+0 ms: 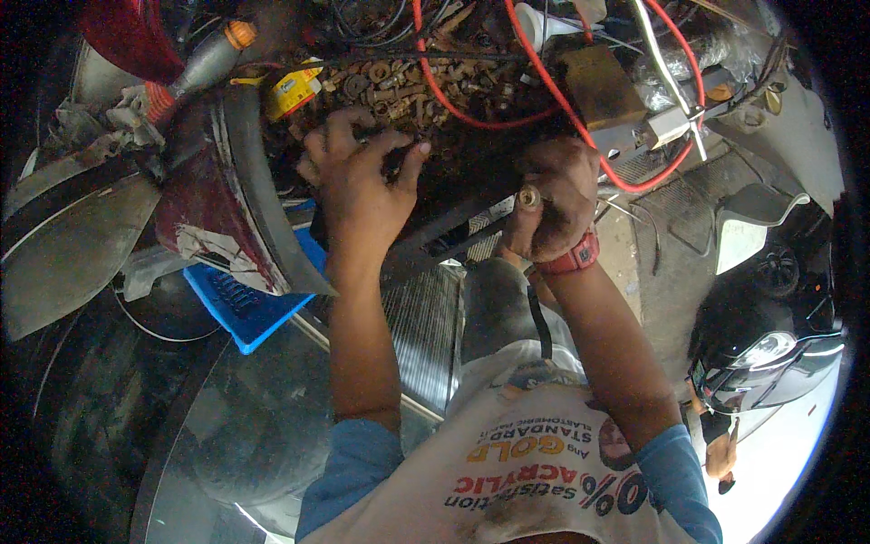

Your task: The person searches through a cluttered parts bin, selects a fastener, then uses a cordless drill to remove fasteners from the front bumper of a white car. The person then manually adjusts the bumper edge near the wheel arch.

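Observation:
My left hand (367, 186) hovers over or rests in the near edge of a heap of loose nuts and bolts (399, 88). Its fingers are bent and apart, and nothing shows between them. To the right, my right hand (564, 199) is closed around a small round brass-coloured fitting (527, 197), whose open end faces up by the thumb. A red watch (575, 257) is on that wrist. The heap lies in a dark tray or bench top; the shadow between my hands hides its near part.
A red cable (580, 122) loops over the heap and beside my right hand. A yellow box (294, 89) lies at the heap's left, above a dark red curved panel (204, 195) and a blue plastic basket (245, 313). A black car (770, 354) and a person (721, 449) are at right.

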The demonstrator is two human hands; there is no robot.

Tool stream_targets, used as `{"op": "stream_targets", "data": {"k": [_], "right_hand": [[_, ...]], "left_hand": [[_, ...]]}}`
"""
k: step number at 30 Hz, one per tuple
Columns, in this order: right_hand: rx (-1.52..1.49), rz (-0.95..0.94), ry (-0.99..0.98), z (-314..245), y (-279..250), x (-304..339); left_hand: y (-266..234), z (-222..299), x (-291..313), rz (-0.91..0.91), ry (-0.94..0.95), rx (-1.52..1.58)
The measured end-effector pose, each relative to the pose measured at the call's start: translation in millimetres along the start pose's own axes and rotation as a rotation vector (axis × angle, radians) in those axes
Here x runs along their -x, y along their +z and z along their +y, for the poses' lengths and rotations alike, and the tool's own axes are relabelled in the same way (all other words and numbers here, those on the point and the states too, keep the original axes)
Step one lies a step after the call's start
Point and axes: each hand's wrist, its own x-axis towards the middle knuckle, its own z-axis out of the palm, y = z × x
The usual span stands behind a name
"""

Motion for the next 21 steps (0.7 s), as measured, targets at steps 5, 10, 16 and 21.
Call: {"op": "stream_targets", "data": {"k": [5, 10, 16, 21], "right_hand": [[-0.002, 0.015, 0.020, 0.2, 1.1, 1.8], [0.026, -0.017, 0.022, -1.5, -2.3, -1.4], [-0.006, 0.030, 0.009, 0.3, 2.0, 1.6], [-0.002, 0.025, 0.012, 1.3, 1.8, 3.4]], "left_hand": [[-2.2, -6.4, -21.6, 0.134, -0.027, -0.111], [-2.4, -5.6, -11.4, 0.054, -0.074, -0.148], [-7.9, -11.1, 16.9, -0.022, -0.063, -0.020], [-2.2, -16.3, 2.1, 0.202, -0.033, -0.011]]}}
